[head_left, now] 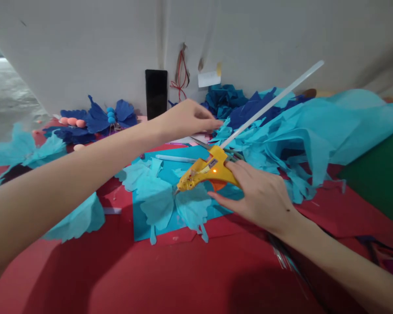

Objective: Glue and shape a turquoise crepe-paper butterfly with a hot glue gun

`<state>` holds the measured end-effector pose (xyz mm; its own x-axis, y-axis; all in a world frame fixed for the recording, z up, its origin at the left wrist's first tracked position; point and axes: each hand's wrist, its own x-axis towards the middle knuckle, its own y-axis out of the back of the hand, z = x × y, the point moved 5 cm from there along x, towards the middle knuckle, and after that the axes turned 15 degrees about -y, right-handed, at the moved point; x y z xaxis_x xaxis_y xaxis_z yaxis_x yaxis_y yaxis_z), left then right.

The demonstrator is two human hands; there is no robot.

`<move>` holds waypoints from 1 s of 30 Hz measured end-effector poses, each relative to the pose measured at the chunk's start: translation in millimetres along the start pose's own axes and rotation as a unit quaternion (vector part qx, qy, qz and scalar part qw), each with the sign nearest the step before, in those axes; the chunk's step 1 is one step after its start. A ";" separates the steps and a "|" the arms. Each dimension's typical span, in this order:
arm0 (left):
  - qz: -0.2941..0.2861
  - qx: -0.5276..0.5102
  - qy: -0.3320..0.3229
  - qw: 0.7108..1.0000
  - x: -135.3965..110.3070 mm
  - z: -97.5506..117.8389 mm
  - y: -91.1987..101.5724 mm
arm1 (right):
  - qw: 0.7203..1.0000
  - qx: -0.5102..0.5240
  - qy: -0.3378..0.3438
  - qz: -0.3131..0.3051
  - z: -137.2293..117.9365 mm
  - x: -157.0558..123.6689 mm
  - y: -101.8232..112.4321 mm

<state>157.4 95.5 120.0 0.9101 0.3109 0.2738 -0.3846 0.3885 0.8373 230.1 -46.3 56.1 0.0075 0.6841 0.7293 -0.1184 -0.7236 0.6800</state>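
My right hand [260,196] is wrapped round the handle of a yellow hot glue gun [218,163]. Its orange light is lit, and a long clear glue stick [275,100] juts from its back. The nozzle points down at a light blue crepe paper butterfly [157,198] lying on a blue sheet [144,229]. Farther back, my left hand [196,117] reaches across with fingers bent together. Its fingertips meet small cut pieces of light blue crepe paper [227,131]; whether one is pinched is hidden. Scissors [201,143] lie just below that hand.
A red surface [170,279] spreads underneath. Dark blue paper butterflies [98,115] and pink beads [72,121] sit at the left. A black phone [156,93] leans on the wall. Light blue crepe paper [340,113] is heaped at the right, beside a green sheet [380,174].
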 end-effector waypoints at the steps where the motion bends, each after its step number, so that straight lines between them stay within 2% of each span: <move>1: 0.010 -0.014 -0.025 1.000 4.7 7.2 -0.1 | 1.000 0.000 0.003 -0.002 -1.7 0.5 0.7; 4: 0.008 -0.032 -0.067 0.997 13.6 20.7 -3.6 | 1.000 0.001 0.014 -0.006 -5.3 2.0 3.2; 7: 0.014 -0.028 -0.065 0.997 16.3 24.9 -5.9 | 0.999 -0.006 0.031 -0.006 -8.0 2.4 5.6; 12: -0.001 -0.038 -0.084 0.996 12.9 31.8 -10.8 | 0.999 0.006 0.043 -0.007 -9.5 0.4 6.5; 16: 0.026 -0.041 -0.113 0.992 7.5 37.9 -12.0 | 0.999 0.014 0.044 -0.021 -11.6 -3.0 6.1; 23: 0.048 -0.040 -0.131 0.989 0.1 46.3 -13.5 | 1.000 -0.016 0.004 -0.009 -21.9 -3.4 14.4; 27: 0.031 -0.026 -0.121 0.992 -2.3 50.1 -15.6 | 0.997 -0.059 -0.033 -0.033 -20.1 -3.0 10.4; 30: 0.017 -0.007 -0.111 0.994 -4.9 50.6 -18.2 | 0.995 -0.048 -0.067 -0.051 -14.8 -4.0 7.2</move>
<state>167.7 43.0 127.4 0.9073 0.1253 0.4014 -0.4168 0.3941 0.8191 214.5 -52.9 56.9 0.1562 0.7312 0.6641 -0.2036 -0.6340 0.7460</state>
